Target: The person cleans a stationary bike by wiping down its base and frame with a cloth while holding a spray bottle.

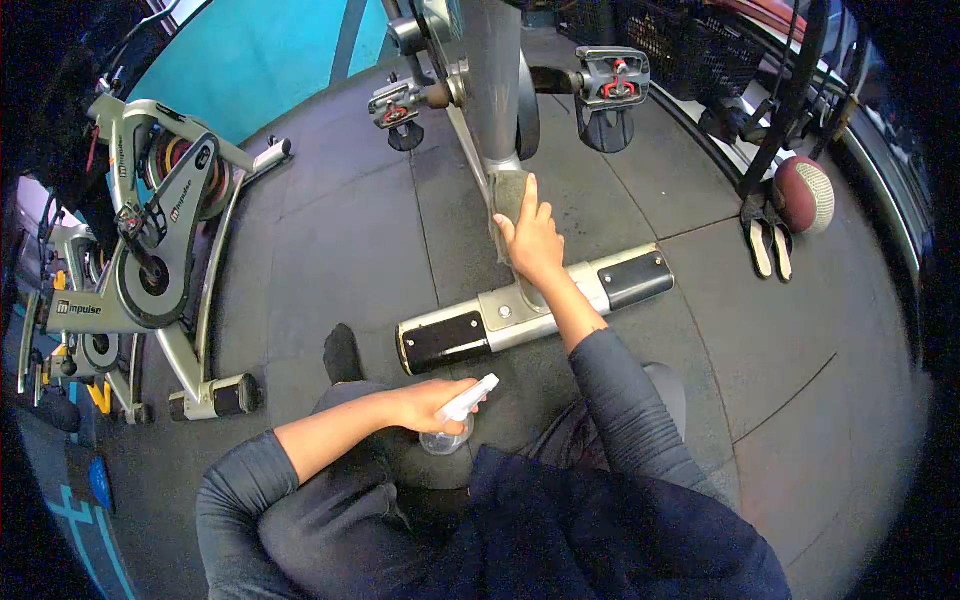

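My left hand (437,405) is wrapped round the white head of a clear spray bottle (446,440), low in front of my lap. A grey cloth (507,200) lies against the lower frame of an exercise bike (493,90), just above its floor bar. On that cloth rests my right hand (533,238), palm down, with the index finger stretched out and the thumb apart. The bike's wide floor bar (505,312), with dark end panels, crosses below my right hand.
Pedals (612,85) jut out on both sides of the bike's frame. Another bike (165,220) stands at the left. To the right are a maroon and white ball (803,195), a pair of shoes (768,240) and black crates (690,45).
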Tool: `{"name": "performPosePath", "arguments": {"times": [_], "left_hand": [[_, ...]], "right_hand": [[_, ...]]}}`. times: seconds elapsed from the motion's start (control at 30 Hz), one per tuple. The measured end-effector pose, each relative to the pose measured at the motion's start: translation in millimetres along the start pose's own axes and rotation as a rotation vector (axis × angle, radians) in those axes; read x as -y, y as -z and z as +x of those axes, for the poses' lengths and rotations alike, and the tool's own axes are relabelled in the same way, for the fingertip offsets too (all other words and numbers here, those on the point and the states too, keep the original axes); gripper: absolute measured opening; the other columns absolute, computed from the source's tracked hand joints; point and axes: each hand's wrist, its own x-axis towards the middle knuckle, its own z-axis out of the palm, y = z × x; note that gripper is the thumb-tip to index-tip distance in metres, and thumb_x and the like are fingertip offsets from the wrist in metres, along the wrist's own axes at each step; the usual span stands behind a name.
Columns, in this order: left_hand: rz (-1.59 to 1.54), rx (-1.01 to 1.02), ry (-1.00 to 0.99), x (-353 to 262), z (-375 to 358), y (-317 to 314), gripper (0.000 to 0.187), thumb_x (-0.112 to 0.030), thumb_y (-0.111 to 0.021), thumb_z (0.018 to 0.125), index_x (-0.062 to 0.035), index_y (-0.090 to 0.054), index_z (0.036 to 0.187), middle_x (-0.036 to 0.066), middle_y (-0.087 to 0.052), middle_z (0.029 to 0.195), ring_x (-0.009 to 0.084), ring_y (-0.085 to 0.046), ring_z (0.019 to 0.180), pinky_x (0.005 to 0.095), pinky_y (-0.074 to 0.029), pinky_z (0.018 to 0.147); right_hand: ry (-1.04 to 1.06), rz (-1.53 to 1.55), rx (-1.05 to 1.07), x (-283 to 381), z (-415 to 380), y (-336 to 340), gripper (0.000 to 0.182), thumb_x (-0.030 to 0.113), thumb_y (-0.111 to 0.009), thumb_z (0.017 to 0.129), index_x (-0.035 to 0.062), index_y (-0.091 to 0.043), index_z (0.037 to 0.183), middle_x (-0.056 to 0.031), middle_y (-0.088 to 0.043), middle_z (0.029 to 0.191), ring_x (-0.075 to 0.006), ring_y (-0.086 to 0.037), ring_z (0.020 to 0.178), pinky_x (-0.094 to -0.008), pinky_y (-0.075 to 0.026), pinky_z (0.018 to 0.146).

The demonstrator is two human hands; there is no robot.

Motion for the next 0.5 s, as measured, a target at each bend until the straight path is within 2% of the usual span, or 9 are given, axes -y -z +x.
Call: {"name": "performPosePath", "arguments": {"times": [0.1,0.17,0.2,0.23,0.3,0.33,0.4,0.5], "left_hand": [[0.005,-0.018,-0.024,1,-1,3,0.056,-0.022,-0.066,0.075,-0.004,-0.041,0.122,0.012,-0.057,0.102,0.0266,-0.058,0.096,0.0368,-0.047,0.083],[0.027,-0.009,-0.018,3,-2,5,0.057,-0.02,-0.067,0.076,-0.0054,-0.04,0.124,0.012,-0.057,0.106,0.025,-0.058,0.099,0.0364,-0.047,0.085],[0.043,0.0,-0.005,4,-2,6,0.058,-0.019,-0.069,0.078,-0.0067,-0.039,0.126,0.011,-0.058,0.11,0.0234,-0.058,0.102,0.036,-0.047,0.086],[0.044,-0.002,-0.011,4,-1,6,0.058,-0.019,-0.069,0.078,-0.0067,-0.039,0.126,0.011,-0.058,0.11,0.0234,-0.058,0.102,0.036,-0.047,0.086],[0.032,0.003,-0.015,4,0,7,0.058,-0.019,-0.069,0.078,-0.0064,-0.039,0.126,0.011,-0.058,0.109,0.0235,-0.058,0.102,0.0353,-0.047,0.086],[0.042,0.01,-0.011,-1,0,8,0.058,-0.019,-0.069,0.078,-0.006,-0.039,0.126,0.011,-0.058,0.109,0.0228,-0.057,0.103,0.0345,-0.047,0.086],[0.044,0.006,0.006,-8,1,9,0.057,-0.02,-0.069,0.078,-0.0058,-0.039,0.126,0.011,-0.058,0.109,0.0225,-0.057,0.103,0.0345,-0.047,0.086],[0.017,-0.001,0.004,-7,0,7,0.056,-0.02,-0.068,0.079,-0.0055,-0.04,0.125,0.011,-0.058,0.108,0.022,-0.057,0.103,0.0346,-0.047,0.086]], "right_hand": [[0.068,0.031,-0.039,-11,-17,-6,0.083,0.046,-0.055,0.086,0.0213,-0.006,0.148,-0.0199,-0.045,0.121,-0.0372,-0.054,0.104,-0.0545,-0.044,0.08],[0.144,-0.067,-0.092,-23,-34,-10,0.083,0.043,-0.058,0.084,0.0227,-0.008,0.148,-0.0193,-0.045,0.121,-0.0369,-0.051,0.106,-0.0544,-0.044,0.08],[0.152,-0.034,-0.073,-30,-44,-11,0.081,0.041,-0.059,0.083,0.0233,-0.013,0.147,-0.0213,-0.042,0.127,-0.0377,-0.047,0.113,-0.0549,-0.04,0.088],[0.154,-0.039,-0.076,-41,-54,-19,0.081,0.041,-0.059,0.083,0.0233,-0.013,0.147,-0.0213,-0.042,0.127,-0.0377,-0.047,0.113,-0.0549,-0.04,0.088],[0.31,-0.148,-0.213,-59,-75,-31,0.076,0.04,-0.059,0.084,0.0254,-0.018,0.147,-0.0242,-0.035,0.135,-0.0392,-0.038,0.123,-0.0546,-0.032,0.099],[0.312,-0.15,-0.215,-63,-85,-30,0.076,0.04,-0.059,0.084,0.0254,-0.018,0.147,-0.0242,-0.035,0.135,-0.0392,-0.038,0.123,-0.0546,-0.032,0.099],[0.333,-0.225,-0.178,-66,-95,-29,0.073,0.039,-0.058,0.084,0.027,-0.021,0.146,-0.0263,-0.029,0.14,-0.0404,-0.03,0.13,-0.0535,-0.024,0.105],[0.32,-0.215,-0.192,-64,-94,-31,0.072,0.039,-0.057,0.085,0.0301,-0.02,0.146,-0.0266,-0.03,0.14,-0.0399,-0.028,0.131,-0.0544,-0.023,0.105]]}}
